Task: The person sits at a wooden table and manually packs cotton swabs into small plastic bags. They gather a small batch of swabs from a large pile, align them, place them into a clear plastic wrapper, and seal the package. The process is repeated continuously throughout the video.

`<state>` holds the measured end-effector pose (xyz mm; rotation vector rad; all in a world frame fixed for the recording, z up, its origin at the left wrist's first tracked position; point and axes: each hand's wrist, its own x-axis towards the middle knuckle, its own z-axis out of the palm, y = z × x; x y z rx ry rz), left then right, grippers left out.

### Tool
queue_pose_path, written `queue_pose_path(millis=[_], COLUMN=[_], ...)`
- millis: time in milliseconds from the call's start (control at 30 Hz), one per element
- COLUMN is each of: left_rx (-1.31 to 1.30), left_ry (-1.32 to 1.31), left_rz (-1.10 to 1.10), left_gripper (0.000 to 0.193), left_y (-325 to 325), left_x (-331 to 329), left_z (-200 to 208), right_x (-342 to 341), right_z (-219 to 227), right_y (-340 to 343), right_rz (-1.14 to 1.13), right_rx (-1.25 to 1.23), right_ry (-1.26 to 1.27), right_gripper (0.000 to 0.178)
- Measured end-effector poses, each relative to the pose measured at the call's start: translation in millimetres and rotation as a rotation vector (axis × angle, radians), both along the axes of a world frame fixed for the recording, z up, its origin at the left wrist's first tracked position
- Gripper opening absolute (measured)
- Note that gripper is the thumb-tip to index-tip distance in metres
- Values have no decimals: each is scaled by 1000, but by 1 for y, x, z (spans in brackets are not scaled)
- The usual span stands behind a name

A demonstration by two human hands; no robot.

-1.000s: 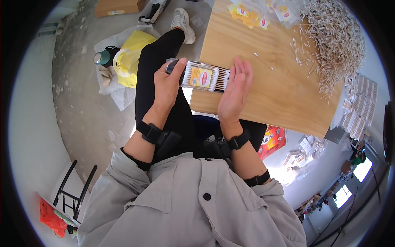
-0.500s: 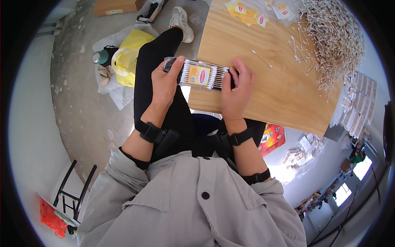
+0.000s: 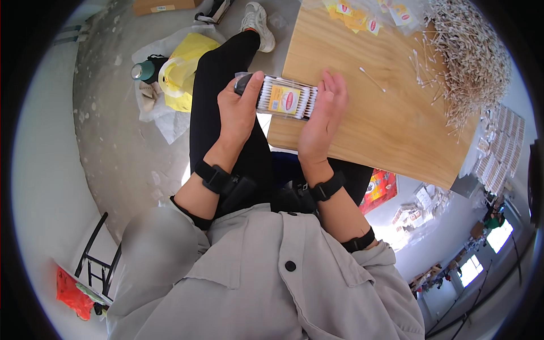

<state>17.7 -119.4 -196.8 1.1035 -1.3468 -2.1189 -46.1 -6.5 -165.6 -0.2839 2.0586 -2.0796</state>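
My left hand [image 3: 237, 116] is closed round the left end of a clear pack of cotton swabs [image 3: 285, 101], thumb on top. White swab tips show in rows through it, and a yellow-and-white label lies at its middle. A dark rounded thing [image 3: 243, 84] shows at the pack's left end by my thumb; its kind is unclear. My right hand [image 3: 323, 122] is open, fingers stretched upward, its palm side against the pack's right end. The pack is held above my lap, beside the near left corner of the wooden table [image 3: 351, 124].
A big heap of loose cotton swabs [image 3: 473, 62] covers the table's far right, with a single swab [image 3: 372, 80] lying nearer. Yellow labels [image 3: 354, 21] lie at the far edge. Stacked swab packs [image 3: 501, 144] stand right of the table. A yellow bag [image 3: 184, 68] and green-lidded bottle [image 3: 143, 71] are on the floor.
My right hand's fingers have gone from curled round the pack's right end to straight and flat against it. In the picture the pack has shifted slightly right, along with the whole scene.
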Motion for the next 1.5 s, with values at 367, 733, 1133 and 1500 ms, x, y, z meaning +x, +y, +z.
queue_pose_path(millis=[367, 733, 1133, 1500], left_rx=[-252, -356, -996, -1454], left_ry=[-136, -178, -331, -240], left_rz=[45, 25, 62, -827], left_gripper=[33, 27, 33, 88], left_y=[8, 9, -12, 124], left_x=[-6, -9, 13, -95], left_z=[11, 13, 37, 42], right_x=[8, 8, -103, -162], right_z=[0, -5, 5, 16], right_y=[-16, -15, 94, 126], right_rz=[-8, -1, -203, -32], right_rx=[9, 97, 803, 613], right_ry=[-9, 55, 536, 256], right_gripper=[47, 42, 36, 31])
